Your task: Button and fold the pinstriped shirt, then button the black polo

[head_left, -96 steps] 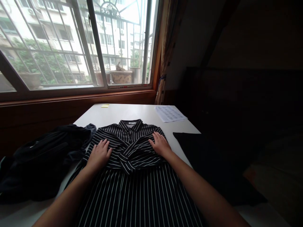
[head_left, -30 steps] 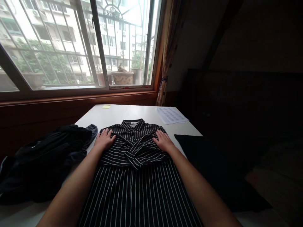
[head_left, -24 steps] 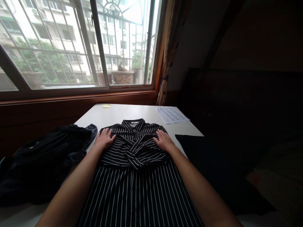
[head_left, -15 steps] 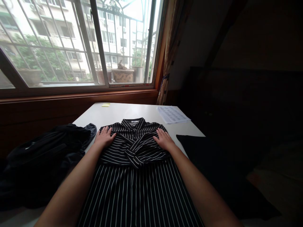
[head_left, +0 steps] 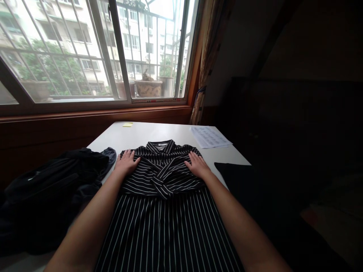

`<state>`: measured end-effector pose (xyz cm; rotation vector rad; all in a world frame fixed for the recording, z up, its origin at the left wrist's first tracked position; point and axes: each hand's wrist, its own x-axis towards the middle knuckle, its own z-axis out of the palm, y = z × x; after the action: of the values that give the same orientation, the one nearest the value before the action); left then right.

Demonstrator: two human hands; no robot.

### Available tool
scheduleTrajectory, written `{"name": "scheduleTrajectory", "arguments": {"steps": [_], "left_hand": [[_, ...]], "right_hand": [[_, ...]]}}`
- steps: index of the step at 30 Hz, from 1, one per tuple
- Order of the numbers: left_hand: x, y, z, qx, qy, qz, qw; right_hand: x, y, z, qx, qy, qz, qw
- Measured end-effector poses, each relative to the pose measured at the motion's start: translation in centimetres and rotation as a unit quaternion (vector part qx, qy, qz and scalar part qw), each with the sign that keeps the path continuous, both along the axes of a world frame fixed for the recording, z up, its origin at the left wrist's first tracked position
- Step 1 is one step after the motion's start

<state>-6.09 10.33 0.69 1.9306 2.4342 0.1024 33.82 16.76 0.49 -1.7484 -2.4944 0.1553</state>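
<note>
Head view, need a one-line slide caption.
Left hand and right hand rest on a striped shirt, its sleeves crossed over the front, on a white table.

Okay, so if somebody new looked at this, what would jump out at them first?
Most likely the black-and-white striped shirt, laid out in the middle of the white table with its sleeves crossed over the front. The left hand and right hand rest on it, one on each side below the collar. Beyond the table, the bright window stands out at upper left.
</note>
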Motion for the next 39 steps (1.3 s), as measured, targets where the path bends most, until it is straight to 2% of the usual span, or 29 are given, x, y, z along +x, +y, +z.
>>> {"name": "scheduleTrajectory", "arguments": {"steps": [15,21,25,30,34,39], "left_hand": [[1.1,-3.1,0.1,0.015,0.012,0.016,1.0],[1.6,-4.5,1.2,0.042,0.023,-0.01,0.999],[2.6,-7.1,1.9,0.058,0.047,-0.078,0.994],[4.3,-11.7,1.0,0.045,0.056,-0.159,0.985],[4.6,-14.0,0.3,0.05,0.036,-0.165,0.984],[4.7,-14.7,0.5,0.039,0.032,-0.158,0.986]], "right_hand": [[1.2,-1.6,-0.4,0.012,0.01,0.021,1.0],[1.4,-2.2,-0.3,0.033,0.017,0.029,0.999],[1.4,-3.0,0.1,0.076,0.036,0.028,0.996],[1.3,-4.3,1.2,0.137,0.063,0.023,0.988],[1.4,-5.4,1.6,0.126,0.064,0.044,0.989],[1.9,-7.4,0.5,0.068,0.046,0.065,0.995]]}}
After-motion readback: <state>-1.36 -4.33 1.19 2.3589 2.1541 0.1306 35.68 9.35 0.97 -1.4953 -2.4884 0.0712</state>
